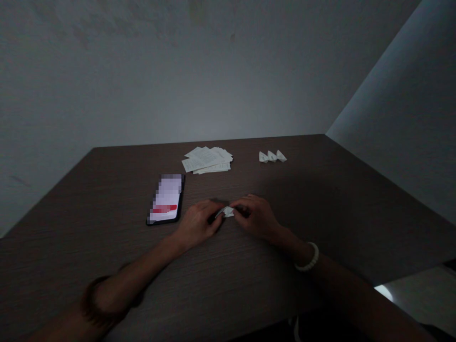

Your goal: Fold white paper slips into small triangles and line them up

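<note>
Between my two hands, a small folded piece of white paper (228,212) is held just at the tabletop. My left hand (200,219) pinches its left side with thumb and fingers. From the other side, the thumb and fingertips of my right hand (257,216) close on its right edge. The fingers partly cover the paper, so its full shape is hidden. Farther off to the right stand three small folded paper pieces (272,156) in a row, pointed at the top. A loose pile of printed paper slips (208,159) lies beyond my hands.
A phone (166,198) with a lit screen lies left of my left hand. The dark wooden table (107,190) meets a pale wall (213,85) at the back and another wall (409,118) at the right. The table's front edge is near my forearms.
</note>
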